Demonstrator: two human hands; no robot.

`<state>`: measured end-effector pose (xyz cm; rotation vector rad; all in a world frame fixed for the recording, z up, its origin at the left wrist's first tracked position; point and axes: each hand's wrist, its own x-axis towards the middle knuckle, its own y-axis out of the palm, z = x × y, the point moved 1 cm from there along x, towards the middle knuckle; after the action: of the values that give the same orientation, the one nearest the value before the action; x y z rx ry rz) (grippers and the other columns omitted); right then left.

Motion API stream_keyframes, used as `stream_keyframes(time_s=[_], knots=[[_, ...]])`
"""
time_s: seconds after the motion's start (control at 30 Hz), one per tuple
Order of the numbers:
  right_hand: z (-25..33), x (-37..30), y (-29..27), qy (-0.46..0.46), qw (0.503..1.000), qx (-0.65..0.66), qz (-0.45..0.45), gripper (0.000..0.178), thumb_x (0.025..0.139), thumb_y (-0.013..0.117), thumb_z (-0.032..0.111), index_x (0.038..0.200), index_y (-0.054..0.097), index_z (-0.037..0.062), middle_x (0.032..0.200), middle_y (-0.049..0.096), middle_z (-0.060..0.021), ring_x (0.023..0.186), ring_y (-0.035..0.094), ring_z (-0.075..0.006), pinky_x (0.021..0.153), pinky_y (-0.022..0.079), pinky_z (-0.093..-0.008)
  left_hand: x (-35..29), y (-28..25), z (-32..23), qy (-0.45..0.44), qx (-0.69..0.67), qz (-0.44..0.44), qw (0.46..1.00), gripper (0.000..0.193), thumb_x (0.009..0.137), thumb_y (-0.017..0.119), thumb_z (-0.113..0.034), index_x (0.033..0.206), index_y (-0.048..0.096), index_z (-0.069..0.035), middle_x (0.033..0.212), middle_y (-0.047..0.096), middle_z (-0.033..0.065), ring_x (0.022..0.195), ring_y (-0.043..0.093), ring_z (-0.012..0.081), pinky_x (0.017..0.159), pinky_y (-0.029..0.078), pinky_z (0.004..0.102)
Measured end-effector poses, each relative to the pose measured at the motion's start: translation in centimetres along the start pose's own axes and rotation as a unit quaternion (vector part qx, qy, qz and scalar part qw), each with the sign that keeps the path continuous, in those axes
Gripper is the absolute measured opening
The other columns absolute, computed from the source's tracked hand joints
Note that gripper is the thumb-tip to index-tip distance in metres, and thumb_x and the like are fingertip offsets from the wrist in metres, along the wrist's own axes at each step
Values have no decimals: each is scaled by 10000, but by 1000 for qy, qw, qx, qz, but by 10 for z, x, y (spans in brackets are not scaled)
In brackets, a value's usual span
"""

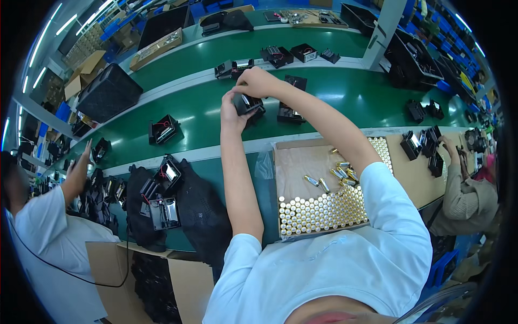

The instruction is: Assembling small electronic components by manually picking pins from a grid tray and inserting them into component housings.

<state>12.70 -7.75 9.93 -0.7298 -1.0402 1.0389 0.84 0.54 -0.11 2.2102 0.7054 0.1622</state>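
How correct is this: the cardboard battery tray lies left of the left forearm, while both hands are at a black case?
The side is wrong: the head view shows the cardboard battery tray right of the left forearm. Both hands are at a black case.

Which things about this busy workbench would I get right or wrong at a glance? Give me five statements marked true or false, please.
1. The left hand holds a black case, and the right hand is at it too. True.
2. Both hands wear gloves. False: both are bare.
3. Some batteries lie on their sides in the cardboard tray. True.
4. The cardboard tray is to the left of the left forearm. False: it is to the right.
5. Dark fabric lies to the left of the left forearm. True.
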Motion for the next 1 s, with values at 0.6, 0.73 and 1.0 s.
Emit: stream_keyframes(time_s=[0.6, 0.73, 1.0], knots=[[31, -17, 35, -184, 947, -137, -223, 195, 873, 588, 174, 825, 679, 8, 703, 682, -48, 544, 573, -215, 521, 456, -304, -15, 22, -3, 102, 19, -198, 975, 582, 883, 576, -11, 1343, 224, -69, 1182, 443, 258, 967, 581, 322, 768, 567, 449], [27, -9, 27, -97, 971, -2, -217, 208, 886, 578, 175, 866, 691, 1, 710, 683, -51, 559, 575, -197, 540, 458, -280, -21, 29, -11, 97, 7, -184, 978, 618, 865, 585, 6, 1354, 213, -64, 1198, 429, 261, 967, 577, 321, 783, 564, 447], [25, 34, 27, 69, 944, 245, -211, 263, 910, 555, 210, 905, 708, -4, 733, 695, -70, 604, 589, -186, 594, 471, -267, -26, 30, -19, 92, 99, -137, 981, 694, 797, 600, 71, 1359, 223, -83, 1214, 409, 283, 1000, 562, 341, 821, 532, 464]])
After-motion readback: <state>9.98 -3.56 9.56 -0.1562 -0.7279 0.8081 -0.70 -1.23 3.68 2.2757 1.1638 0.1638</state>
